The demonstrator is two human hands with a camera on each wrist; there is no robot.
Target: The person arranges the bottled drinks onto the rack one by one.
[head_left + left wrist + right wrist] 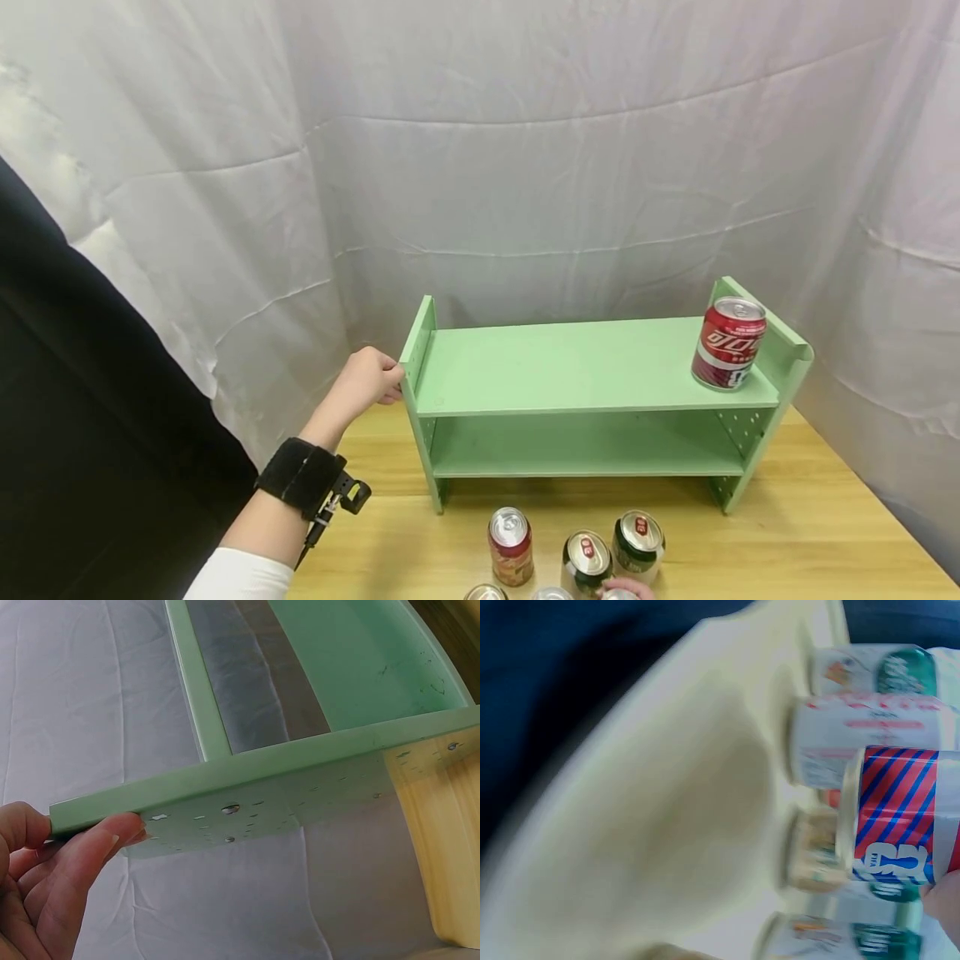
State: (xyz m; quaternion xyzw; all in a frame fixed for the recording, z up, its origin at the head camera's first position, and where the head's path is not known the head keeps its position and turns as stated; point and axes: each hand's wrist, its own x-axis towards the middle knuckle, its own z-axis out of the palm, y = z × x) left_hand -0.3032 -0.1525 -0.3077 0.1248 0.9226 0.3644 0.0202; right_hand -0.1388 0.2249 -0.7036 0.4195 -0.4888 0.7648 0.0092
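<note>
1. The white cloth (540,183) is the largest thing; it hangs in folds at the far side and at both sides. At the left, a black cloth (90,433) covers part of the scene.
2. The wooden table (817,500) lies before the white cloth.
3. The green shelf (555,367) stands upright on the table, with two boards between a left and a right side panel.
4. The left hand (367,379) is at the left side panel. Its fingers are closed on the panel's edge, with the green board pinched between them. A black band (300,475) goes around this wrist.
5. The right hand (943,907) shows only a small part, at the near side. Its fingers are around a red can with blue stripes (896,814) and grip it; the can is just beside other cans.
6. A red can with white characters (727,346) stands upright on the upper board, at the right end.
7. On the table, near the shelf, stand an orange-red can (512,550) and, to its right, two dark green cans (639,550).
</note>
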